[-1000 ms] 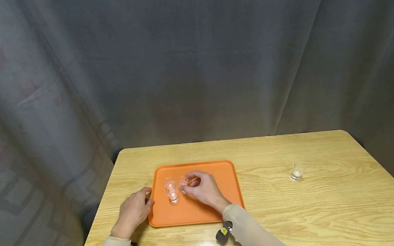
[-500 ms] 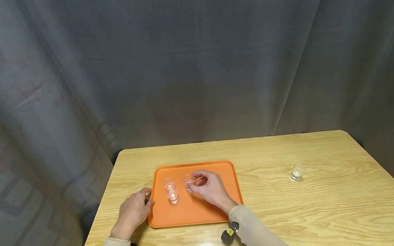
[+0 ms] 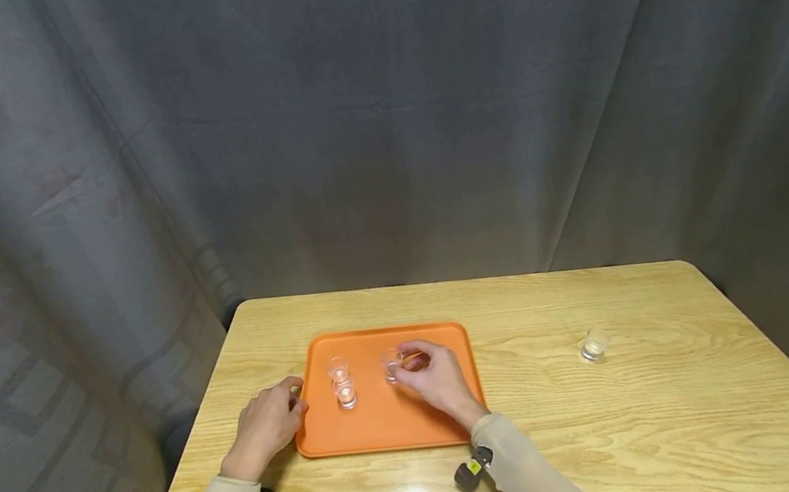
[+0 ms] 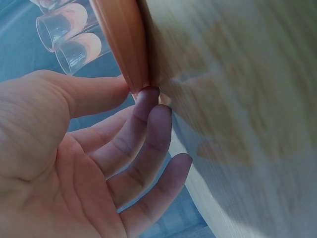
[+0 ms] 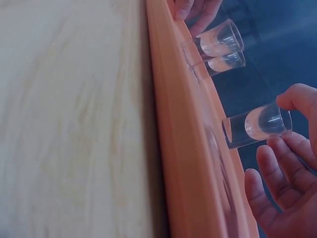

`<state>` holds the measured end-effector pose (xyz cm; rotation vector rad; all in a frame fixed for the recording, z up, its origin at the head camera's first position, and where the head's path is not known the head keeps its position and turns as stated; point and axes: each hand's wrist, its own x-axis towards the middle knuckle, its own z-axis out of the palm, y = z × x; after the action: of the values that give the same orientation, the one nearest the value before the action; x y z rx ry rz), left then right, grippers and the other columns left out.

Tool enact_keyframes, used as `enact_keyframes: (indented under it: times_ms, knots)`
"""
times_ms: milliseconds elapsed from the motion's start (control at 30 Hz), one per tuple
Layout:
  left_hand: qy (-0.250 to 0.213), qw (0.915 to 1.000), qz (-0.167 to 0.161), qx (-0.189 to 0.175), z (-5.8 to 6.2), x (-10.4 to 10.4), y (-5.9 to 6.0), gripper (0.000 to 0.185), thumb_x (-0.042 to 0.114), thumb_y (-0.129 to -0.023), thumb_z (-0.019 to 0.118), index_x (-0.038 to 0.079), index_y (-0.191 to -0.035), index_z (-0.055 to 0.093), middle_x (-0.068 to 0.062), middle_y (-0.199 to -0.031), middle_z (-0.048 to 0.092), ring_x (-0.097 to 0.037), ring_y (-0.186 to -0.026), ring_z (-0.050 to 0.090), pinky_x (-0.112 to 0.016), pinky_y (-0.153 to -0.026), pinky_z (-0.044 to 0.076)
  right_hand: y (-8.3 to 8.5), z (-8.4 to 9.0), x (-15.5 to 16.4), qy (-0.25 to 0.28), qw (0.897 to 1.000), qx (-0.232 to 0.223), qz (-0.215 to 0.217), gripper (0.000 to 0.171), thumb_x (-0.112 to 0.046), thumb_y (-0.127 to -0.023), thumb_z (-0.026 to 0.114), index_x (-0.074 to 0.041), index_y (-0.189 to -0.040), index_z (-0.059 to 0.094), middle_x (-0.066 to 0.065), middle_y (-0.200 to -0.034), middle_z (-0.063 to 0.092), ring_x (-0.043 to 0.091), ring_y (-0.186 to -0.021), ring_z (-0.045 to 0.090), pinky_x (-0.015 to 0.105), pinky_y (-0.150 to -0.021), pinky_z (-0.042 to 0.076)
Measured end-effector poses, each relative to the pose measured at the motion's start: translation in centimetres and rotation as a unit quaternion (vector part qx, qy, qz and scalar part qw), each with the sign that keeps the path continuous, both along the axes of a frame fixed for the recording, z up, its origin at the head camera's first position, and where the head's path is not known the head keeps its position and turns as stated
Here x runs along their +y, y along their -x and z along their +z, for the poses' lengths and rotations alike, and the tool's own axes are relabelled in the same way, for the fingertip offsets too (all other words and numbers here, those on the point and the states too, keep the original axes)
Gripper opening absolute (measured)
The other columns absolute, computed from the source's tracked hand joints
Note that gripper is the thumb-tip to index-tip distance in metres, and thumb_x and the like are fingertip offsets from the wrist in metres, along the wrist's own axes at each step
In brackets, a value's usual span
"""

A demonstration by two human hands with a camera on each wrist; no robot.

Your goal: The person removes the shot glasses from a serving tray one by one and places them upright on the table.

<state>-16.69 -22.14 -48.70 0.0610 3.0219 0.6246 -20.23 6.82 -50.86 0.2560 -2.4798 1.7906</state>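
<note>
On the orange tray (image 3: 391, 436), my right hand (image 3: 437, 376) pinches a clear shot glass (image 3: 391, 368) near its rim, between thumb and fingers. The right wrist view shows that shot glass (image 5: 257, 125) upright on or just above the tray; which of the two I cannot tell. Two more shot glasses, one nearer (image 3: 346, 395) and one farther (image 3: 338, 371), stand close together on the tray's left part. At the tray's left edge, my left hand (image 3: 268, 422) grips the rim, thumb over the top and fingertips against the outer side, as the left wrist view shows.
A single shot glass (image 3: 594, 346) stands on the wooden table (image 3: 660, 410), well right of the tray. Grey curtains (image 3: 376, 114) hang behind the table and along its sides.
My right hand has moved the shot glass to the right across the tray, away from the other two. My left hand has stayed at the rim.
</note>
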Motion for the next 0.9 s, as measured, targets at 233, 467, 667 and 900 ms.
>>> enact_keyframes:
  times_ms: [233, 467, 667, 900]
  knots:
    - [0.001, 1.0, 0.003, -0.006, -0.1, 0.0, 0.0, 0.039, 0.016, -0.098, 0.075, 0.002, -0.134, 0.067, -0.01, -0.105, 0.078, -0.022, -0.084, 0.068, -0.046, -0.073, 0.055, -0.2, 0.2, 1.0, 0.011, 1.0, -0.001, -0.01, 0.035, -0.017, -0.085, 0.088, -0.003, -0.116, 0.079, 0.011, -0.103, 0.079, 0.014, -0.083, 0.073, 0.021, -0.071, 0.057]
    - [0.002, 1.0, 0.002, -0.004, 0.0, 0.0, 0.1, 0.039, 0.016, -0.098, 0.075, 0.002, -0.134, 0.067, -0.011, -0.106, 0.078, -0.023, -0.085, 0.069, -0.047, -0.074, 0.055, -0.3, 0.2, 2.2, 0.014, 1.0, -0.002, -0.028, 0.033, -0.017, -0.087, 0.087, -0.004, -0.116, 0.079, 0.011, -0.108, 0.078, 0.014, -0.086, 0.073, 0.021, -0.074, 0.057]
    - [0.0, 1.0, 0.001, -0.001, 0.0, 0.0, 0.0, 0.039, 0.016, -0.098, 0.074, 0.003, -0.135, 0.067, -0.011, -0.107, 0.079, -0.025, -0.087, 0.071, -0.047, -0.073, 0.055, -0.3, 0.2, 3.2, 0.011, 0.999, 0.006, -0.043, 0.03, -0.015, -0.087, 0.088, -0.005, -0.114, 0.08, 0.01, -0.106, 0.079, 0.018, -0.086, 0.074, 0.021, -0.075, 0.057]
    - [-0.004, 1.0, -0.002, 0.002, 0.0, 0.0, 0.1, 0.038, 0.015, -0.099, 0.074, 0.002, -0.134, 0.067, -0.009, -0.103, 0.078, -0.022, -0.083, 0.069, -0.046, -0.072, 0.055, -0.4, 0.4, 4.4, 0.014, 0.998, 0.004, -0.061, 0.029, -0.014, -0.087, 0.088, -0.003, -0.113, 0.08, 0.011, -0.104, 0.079, 0.017, -0.086, 0.073, 0.021, -0.074, 0.056]
